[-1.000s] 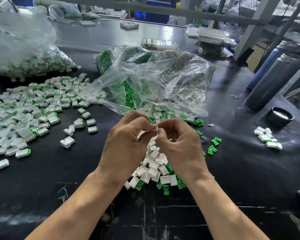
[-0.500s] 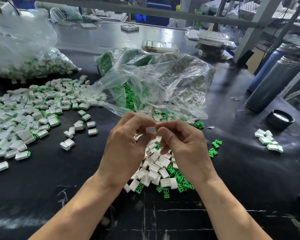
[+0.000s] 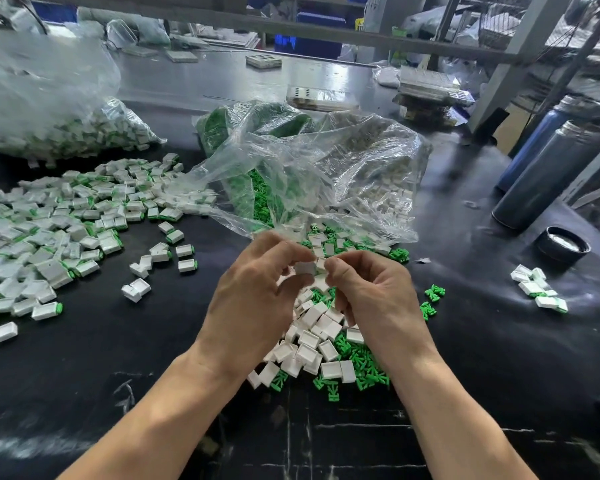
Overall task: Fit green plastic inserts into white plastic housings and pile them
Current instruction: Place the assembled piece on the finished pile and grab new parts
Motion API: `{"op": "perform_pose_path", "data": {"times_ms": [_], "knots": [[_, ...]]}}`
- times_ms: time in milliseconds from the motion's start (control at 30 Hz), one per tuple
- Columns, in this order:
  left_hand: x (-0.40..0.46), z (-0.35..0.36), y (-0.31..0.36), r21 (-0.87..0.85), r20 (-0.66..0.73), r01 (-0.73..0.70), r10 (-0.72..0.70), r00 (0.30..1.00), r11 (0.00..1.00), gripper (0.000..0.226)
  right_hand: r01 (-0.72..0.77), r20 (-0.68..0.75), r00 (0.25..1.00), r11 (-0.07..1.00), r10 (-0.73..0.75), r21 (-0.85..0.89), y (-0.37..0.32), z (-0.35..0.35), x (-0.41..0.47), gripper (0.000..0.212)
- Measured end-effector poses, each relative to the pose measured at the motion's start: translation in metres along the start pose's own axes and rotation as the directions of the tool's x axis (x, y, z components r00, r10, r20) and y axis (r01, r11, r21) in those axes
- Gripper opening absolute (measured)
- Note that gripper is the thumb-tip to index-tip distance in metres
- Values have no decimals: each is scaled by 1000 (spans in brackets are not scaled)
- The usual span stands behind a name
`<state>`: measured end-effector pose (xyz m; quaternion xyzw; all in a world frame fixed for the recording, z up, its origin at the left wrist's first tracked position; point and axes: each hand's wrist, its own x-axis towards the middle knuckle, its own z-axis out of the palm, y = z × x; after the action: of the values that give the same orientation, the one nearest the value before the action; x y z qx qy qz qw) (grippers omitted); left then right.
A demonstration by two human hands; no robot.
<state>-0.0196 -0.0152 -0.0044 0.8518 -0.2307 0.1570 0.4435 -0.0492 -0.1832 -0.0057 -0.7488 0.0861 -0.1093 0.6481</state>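
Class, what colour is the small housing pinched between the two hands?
White, seen in the head view: the housing is held by the left hand and right hand.

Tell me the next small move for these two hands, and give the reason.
Probably press the two pieces together until the insert seats. The left hand pinches a white housing and the right hand meets it at the fingertips; whatever the right fingers hold is hidden. Once seated, it would likely go onto the pile of finished pieces at left.
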Motion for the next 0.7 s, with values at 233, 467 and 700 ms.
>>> {"op": "perform_pose_path", "data": {"times_ms": [233, 467, 700], "knots": [[16, -39, -50, 512, -145, 303, -267, 953, 804, 22, 45, -204, 975, 978, -87, -203, 1, -19, 9, 9], [22, -52, -71, 638, -229, 470, -432, 872, 610, 21, -27, -169, 984, 880, -61, -475, 3, -35, 14, 11], [20, -40, -52, 453, -120, 352, -335, 935, 819, 23, -76, -126, 992, 787, -2, -613, 6, -36, 16, 8]]}}
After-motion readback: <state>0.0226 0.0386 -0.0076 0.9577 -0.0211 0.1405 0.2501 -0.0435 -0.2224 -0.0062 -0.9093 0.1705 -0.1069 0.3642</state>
